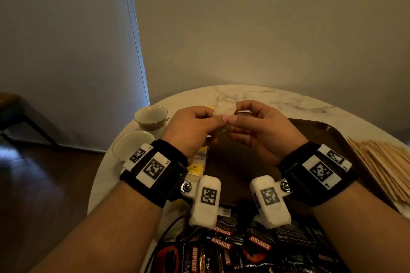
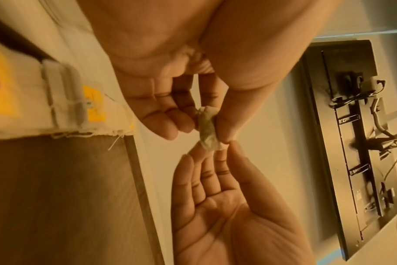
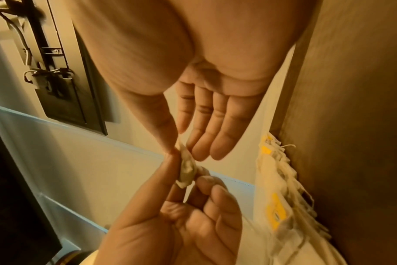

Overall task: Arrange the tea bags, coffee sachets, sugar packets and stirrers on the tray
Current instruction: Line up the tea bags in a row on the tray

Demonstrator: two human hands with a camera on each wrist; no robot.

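Both hands are raised over the dark brown tray (image 1: 241, 168) and hold one small white tea bag (image 1: 223, 109) between them. My left hand (image 1: 214, 118) pinches its lower part (image 2: 207, 129) with thumb and forefinger. My right hand (image 1: 234, 115) pinches its other end (image 3: 185, 168) with thumb and index, the remaining fingers (image 3: 218, 129) held straight. A row of tea bags with yellow tags (image 1: 195, 169) lies at the tray's left edge. Wooden stirrers (image 1: 381, 162) are heaped on the right. Black coffee sachets (image 1: 233, 248) are piled at the near edge. I see no sugar packets.
Two empty teacups (image 1: 151, 116) (image 1: 132, 145) stand on the left of the round marble table (image 1: 277, 99). A black cable (image 1: 164, 237) hangs at the table's near left. A chair (image 1: 13, 108) stands on the wooden floor far left.
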